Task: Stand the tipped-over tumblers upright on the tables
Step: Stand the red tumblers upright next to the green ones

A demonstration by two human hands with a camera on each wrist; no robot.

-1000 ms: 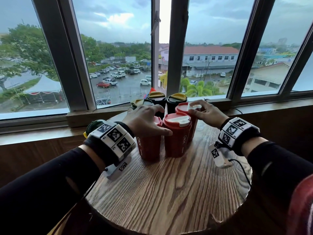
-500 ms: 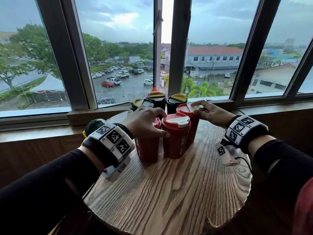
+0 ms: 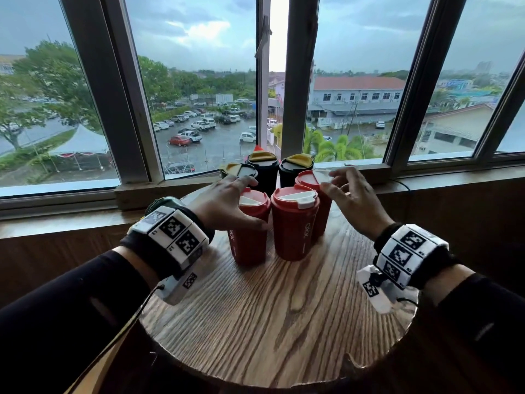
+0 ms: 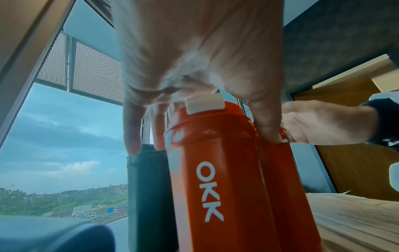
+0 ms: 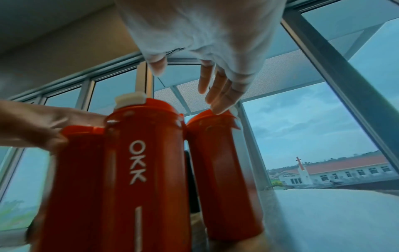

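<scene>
Three red tumblers stand upright together on the round wooden table [image 3: 284,322]: a left one [image 3: 247,245], a middle one [image 3: 295,226] and a back right one [image 3: 322,220]. My left hand [image 3: 227,206] hovers over the left one's lid with its fingers straight and spread and its thumb at the rim [image 4: 267,129]. The right hand [image 3: 349,197] is open beside the back right tumbler, its fingertips [image 5: 218,109] at the lid's edge. Behind stand three black tumblers with yellow lids [image 3: 262,169], [image 3: 295,169], [image 3: 238,172]. A dark green tumbler [image 3: 167,201] shows behind my left wrist, mostly hidden.
The window sill [image 3: 440,177] runs just behind the table, with the window frames right above it. A thin cable [image 3: 400,184] lies on the sill at the right. The near half of the tabletop is bare wood.
My right hand has come off the back right red tumbler's lid and drawn back, fingers spread. The left hand has loosened and slid back, baring the left tumbler's white flap.
</scene>
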